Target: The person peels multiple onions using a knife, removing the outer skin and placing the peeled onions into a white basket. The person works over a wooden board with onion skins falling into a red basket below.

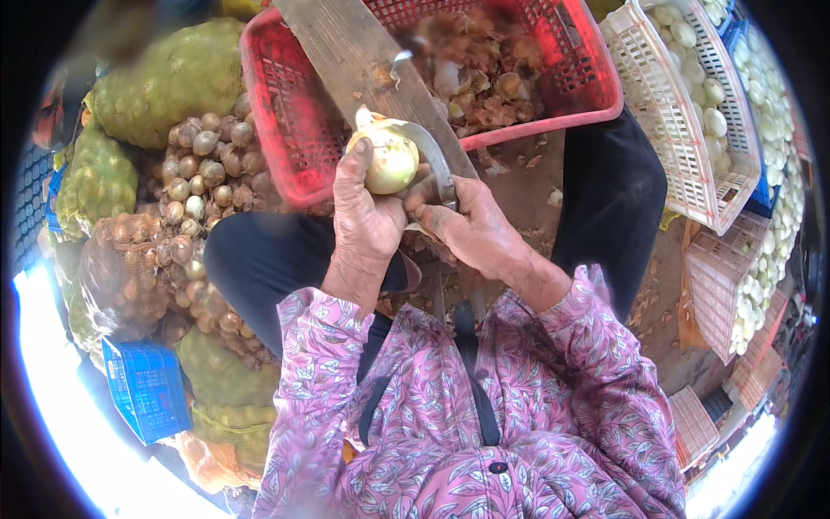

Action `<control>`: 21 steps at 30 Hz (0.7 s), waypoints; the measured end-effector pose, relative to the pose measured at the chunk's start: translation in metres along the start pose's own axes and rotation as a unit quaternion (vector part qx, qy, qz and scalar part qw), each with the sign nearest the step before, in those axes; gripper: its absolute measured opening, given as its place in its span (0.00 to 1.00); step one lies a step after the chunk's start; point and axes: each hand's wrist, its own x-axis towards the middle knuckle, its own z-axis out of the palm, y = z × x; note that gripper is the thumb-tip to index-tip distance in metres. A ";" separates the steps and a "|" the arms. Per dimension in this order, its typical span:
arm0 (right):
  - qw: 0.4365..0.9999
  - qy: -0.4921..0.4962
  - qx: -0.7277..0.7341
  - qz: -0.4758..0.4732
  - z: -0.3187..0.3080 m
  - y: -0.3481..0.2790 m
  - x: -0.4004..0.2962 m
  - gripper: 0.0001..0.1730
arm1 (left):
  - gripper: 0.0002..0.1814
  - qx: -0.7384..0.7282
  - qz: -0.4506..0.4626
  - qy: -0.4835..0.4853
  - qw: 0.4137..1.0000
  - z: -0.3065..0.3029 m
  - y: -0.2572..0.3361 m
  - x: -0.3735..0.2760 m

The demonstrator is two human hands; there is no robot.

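Observation:
My left hand [366,217] holds a partly peeled onion [391,161] above the near end of a wooden board [363,52], its thumb on the onion's left side. In my right hand [470,224] is a curved blade [436,156], which arches around the onion's upper right side; its handle is hidden in the fingers. Some loose papery skin hangs beneath my right fingers. The board lies across a red plastic basket [538,127], where brown onion skins [486,65] are heaped on the right side. A small white scrap sits on the board's edge.
Unpeeled onions [211,172] lie piled at the left beside green mesh sacks [175,78] and a blue plastic crate [146,389]. At the right stand a white plastic crate [726,194] and more crates with peeled onions [752,285]. Skin scraps litter the floor [655,298].

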 end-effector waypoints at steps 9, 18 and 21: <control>0.966 0.107 -0.092 -0.216 -0.027 -0.007 0.011 0.08 | 0.36 0.105 0.052 -0.039 0.992 0.005 -0.003 -0.009; 0.974 0.053 0.212 -0.067 -0.029 -0.016 0.019 0.07 | 0.41 0.060 -0.045 -0.094 0.993 0.011 -0.005 -0.016; 0.960 0.054 0.270 -0.043 -0.036 -0.025 0.014 0.08 | 0.41 0.047 -0.064 -0.120 0.990 0.015 -0.001 -0.018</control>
